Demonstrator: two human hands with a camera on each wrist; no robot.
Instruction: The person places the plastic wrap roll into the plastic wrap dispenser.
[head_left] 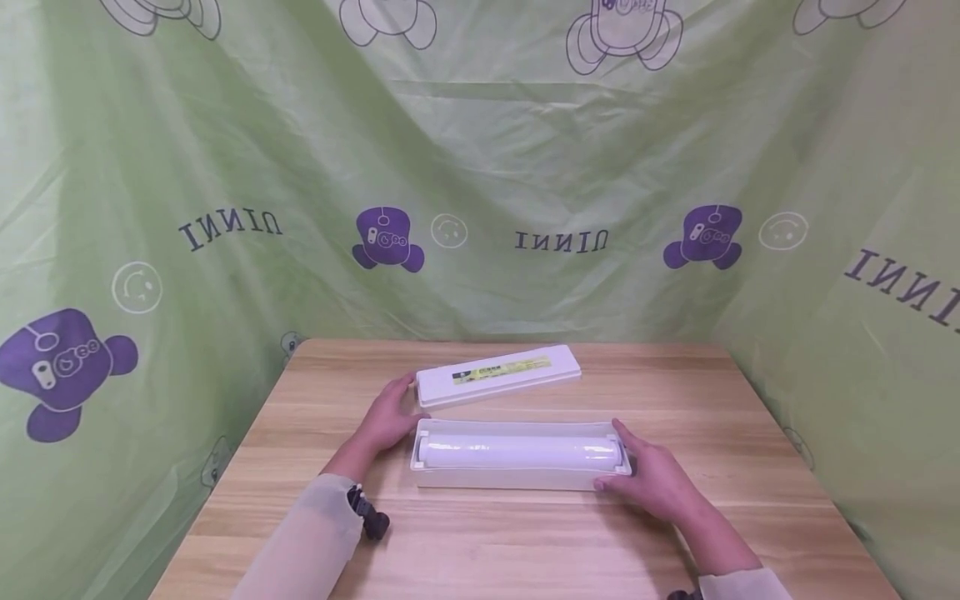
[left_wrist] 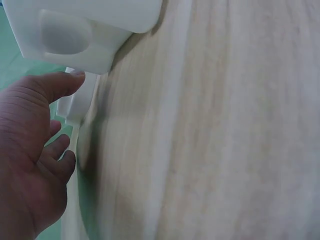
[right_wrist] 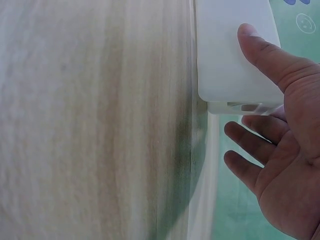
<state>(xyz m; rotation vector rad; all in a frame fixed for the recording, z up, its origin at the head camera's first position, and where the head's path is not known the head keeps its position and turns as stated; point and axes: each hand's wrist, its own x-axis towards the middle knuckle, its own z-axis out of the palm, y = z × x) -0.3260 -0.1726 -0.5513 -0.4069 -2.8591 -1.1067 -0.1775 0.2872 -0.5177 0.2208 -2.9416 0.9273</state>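
The right hand [right_wrist: 295, 145] rests its thumb against a white box [right_wrist: 225, 60] by a wood-grain table [right_wrist: 90, 120].

Toward the tabletop's [head_left: 705, 392] far edge, the print [head_left: 502, 370] on the lid [head_left: 435, 387] blurs for me; the head view cuts off my sleeves [head_left: 303, 537].

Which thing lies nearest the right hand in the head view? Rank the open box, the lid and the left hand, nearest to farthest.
1. Open box: its right end is at the right hand.
2. Lid: behind the open box.
3. Left hand: by the open box's left end.
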